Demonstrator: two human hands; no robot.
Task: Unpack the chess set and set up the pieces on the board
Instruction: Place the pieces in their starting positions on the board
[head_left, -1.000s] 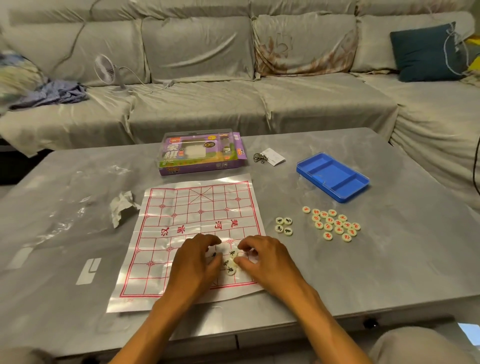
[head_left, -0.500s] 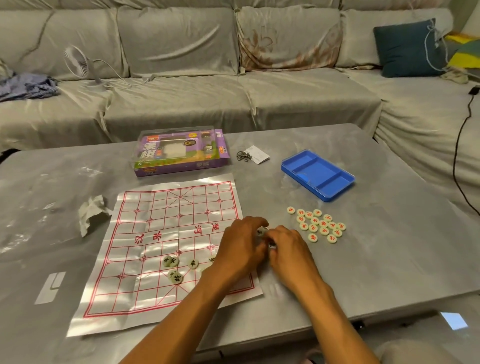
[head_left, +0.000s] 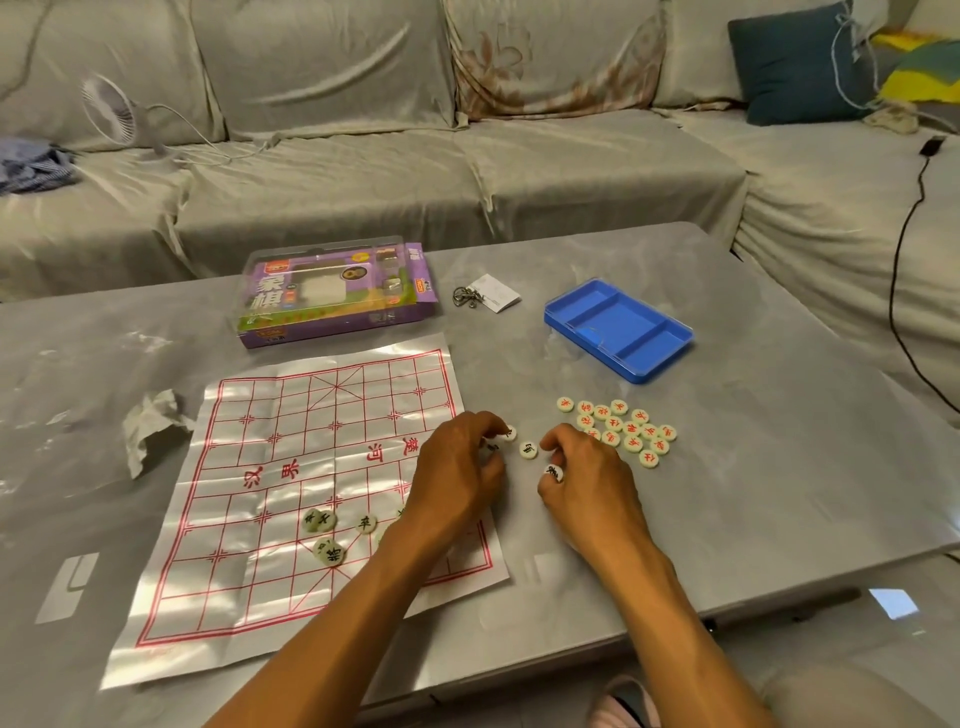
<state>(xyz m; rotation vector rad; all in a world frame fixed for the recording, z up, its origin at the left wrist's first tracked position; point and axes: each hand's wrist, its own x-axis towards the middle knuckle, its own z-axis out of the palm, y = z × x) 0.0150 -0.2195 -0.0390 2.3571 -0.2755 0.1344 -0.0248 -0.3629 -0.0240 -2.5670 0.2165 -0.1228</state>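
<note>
Two hands now parted, right hand (head_left: 587, 473) pinching black piece (head_left: 554, 473), left hand (head_left: 457, 467) gripping pieces

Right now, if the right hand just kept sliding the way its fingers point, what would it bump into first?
Probably the loose black-lettered piece lying on the table just past the right hand, toward the left hand; depth is uncertain.

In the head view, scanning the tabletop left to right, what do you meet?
Crumpled white paper scrap → red-lined paper chess board → left hand → right hand → cluster of red-lettered round pieces → blue plastic tray.
</note>
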